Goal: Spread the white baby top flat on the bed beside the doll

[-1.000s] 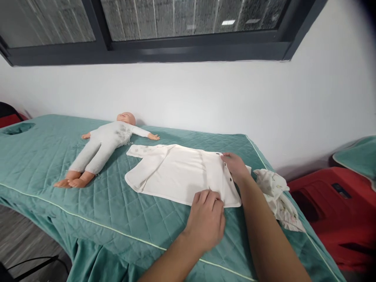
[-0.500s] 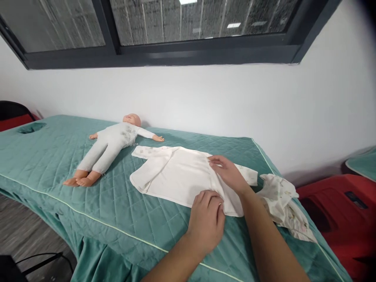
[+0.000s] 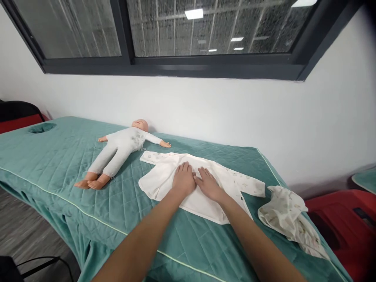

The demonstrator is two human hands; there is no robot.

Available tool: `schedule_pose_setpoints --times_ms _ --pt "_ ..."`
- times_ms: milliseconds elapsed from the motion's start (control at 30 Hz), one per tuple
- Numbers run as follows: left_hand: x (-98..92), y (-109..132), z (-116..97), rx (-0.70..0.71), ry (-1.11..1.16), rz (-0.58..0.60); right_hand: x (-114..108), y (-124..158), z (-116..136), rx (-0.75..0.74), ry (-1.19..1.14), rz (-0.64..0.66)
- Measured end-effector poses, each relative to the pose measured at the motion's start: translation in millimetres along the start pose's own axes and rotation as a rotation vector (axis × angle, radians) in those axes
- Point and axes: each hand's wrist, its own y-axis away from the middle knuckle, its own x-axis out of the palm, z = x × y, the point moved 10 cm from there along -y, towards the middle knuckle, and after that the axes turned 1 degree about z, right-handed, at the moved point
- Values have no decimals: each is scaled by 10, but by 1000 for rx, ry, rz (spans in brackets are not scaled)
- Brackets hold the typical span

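A white baby shirt [image 3: 202,209] lies spread on the green quilted bed, its two patterned sleeves stretched out to the sides. My left hand [image 3: 184,178] rests flat on the middle of the shirt, fingers pointing away from me. Beside it, my right hand [image 3: 208,183] also lies flat on the cloth with its fingers extended; its thumb meets the left hand. Left of the shirt, a baby doll [image 3: 122,143] in a pale bodysuit lies on its back, one arm reaching toward the shirt's sleeve.
A crumpled patterned white cloth [image 3: 289,215] sits near the right edge of the green bed [image 3: 138,231]. Behind are a white wall [image 3: 188,113] and a dark-framed window [image 3: 205,69]. A red plastic object [image 3: 335,219] stands at the right. The bed has a face hole [image 3: 42,128] far left.
Both hands have left the shirt's right part and moved left to its middle, now flat on it. The shirt's right front panel is now folded outward. The view has shifted slightly.
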Motion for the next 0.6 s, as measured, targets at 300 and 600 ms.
schedule_pose_setpoints --times_ms 300,600 --pt "-105 -420 447 -124 43 -7 -85 -384 -16 304 157 -220" --pt "-189 -431 489 -106 86 -117 -199 -366 27 95 146 -426"
